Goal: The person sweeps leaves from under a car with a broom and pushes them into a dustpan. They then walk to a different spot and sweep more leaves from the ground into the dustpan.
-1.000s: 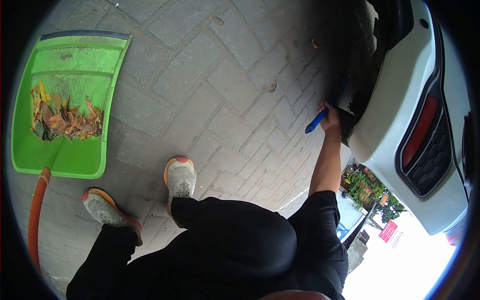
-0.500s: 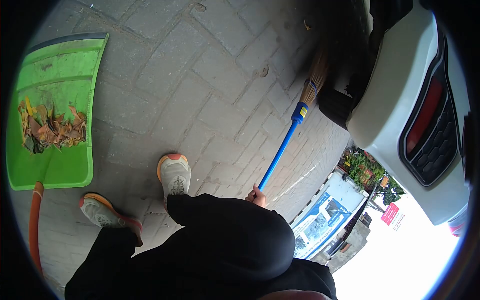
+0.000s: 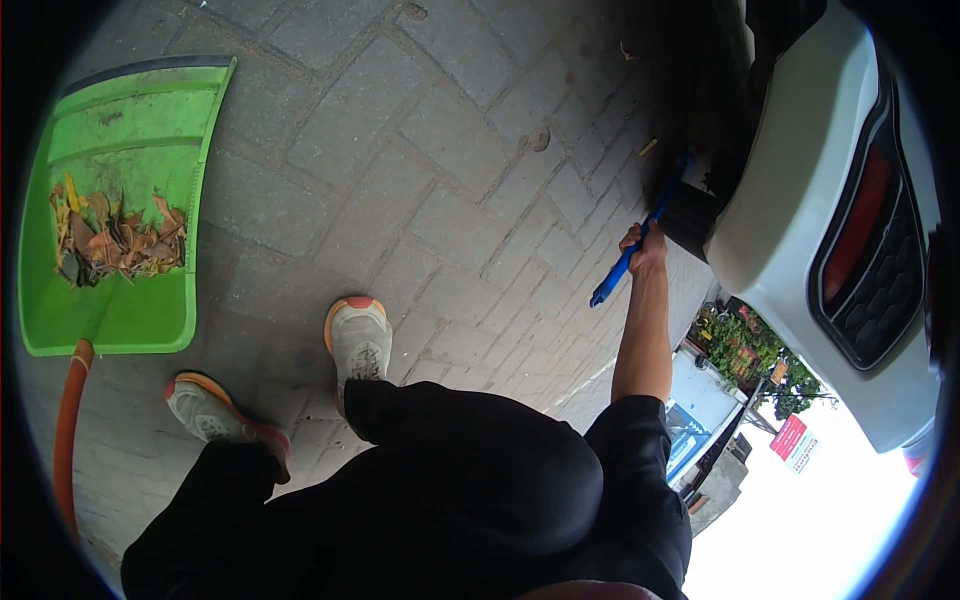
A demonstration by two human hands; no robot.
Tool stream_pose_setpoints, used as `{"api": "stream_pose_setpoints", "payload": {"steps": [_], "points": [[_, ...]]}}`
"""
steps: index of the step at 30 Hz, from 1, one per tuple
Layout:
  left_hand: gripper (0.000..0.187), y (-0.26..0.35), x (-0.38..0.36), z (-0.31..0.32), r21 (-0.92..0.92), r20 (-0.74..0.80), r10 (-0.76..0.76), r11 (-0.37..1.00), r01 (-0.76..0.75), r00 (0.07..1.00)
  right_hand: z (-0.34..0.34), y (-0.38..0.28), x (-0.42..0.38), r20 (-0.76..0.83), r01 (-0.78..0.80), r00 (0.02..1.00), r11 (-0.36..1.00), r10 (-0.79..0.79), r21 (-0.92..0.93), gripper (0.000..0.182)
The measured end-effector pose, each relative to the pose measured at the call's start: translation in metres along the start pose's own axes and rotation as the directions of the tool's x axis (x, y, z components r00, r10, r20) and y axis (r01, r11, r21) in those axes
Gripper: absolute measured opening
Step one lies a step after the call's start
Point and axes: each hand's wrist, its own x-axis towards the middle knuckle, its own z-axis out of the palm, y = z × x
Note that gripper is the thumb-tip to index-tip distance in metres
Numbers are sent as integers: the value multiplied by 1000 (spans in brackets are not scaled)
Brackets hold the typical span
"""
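My right hand is closed around the blue handle of a broom, with the arm stretched out toward the underside of a white car. The far end of the broom disappears in the dark shade by the tyre, so its bristles are hidden. At the left a green dustpan rests on the paving, holding a pile of dry leaves. Its orange handle runs down out of the picture. My left hand is outside the view.
Grey paving blocks cover the ground. A small yellow leaf and a brownish one lie near the car's shadow. My shoes stand between dustpan and car. Plants and a red-and-white sign are farther off.
My right hand has moved forward and to the right, carrying the broom deeper under the car. The bristles, visible before, are now hidden. A yellow leaf now shows near the shadow.
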Motion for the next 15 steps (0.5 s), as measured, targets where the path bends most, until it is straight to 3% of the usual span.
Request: {"api": "stream_pose_setpoints", "payload": {"steps": [1, 3, 7, 8, 11, 14, 15], "points": [[51, 7, 1, -10, -87, 101, -86, 992, 95, 991, 10, -8, 15, 1, 26, 1000, 999, -26, -24, 38], [49, 6, -5, -8, -70, 46, -57, 996, 61, 997, 23, -19, 30, 2, 82, 997, 994, -82, -74, 40], [42, 6, -12, -2, 49, -1, -19, 999, 19, 1000, 17, -4, 7, 160, -110, 980, 992, 118, -61, 44], [42, 5, -10, 0, 72, 0, -9, 997, 9, 1000, 11, 18, -11, 188, -138, 971, 988, 149, -67, 44], [43, -3, -2, 4, 96, 31, -28, 995, 25, 999, -33, 108, -100, 76, -125, 987, 980, 138, -155, 45], [44, -10, 3, 11, 120, 72, -54, 992, 45, 996, -102, 215, -193, 28, -378, 917, 888, 399, -261, 56], [44, -15, 7, 13, 131, 94, -74, 989, 61, 993, -151, 267, -190, -131, -196, 979, 883, 154, -426, 57]]}}
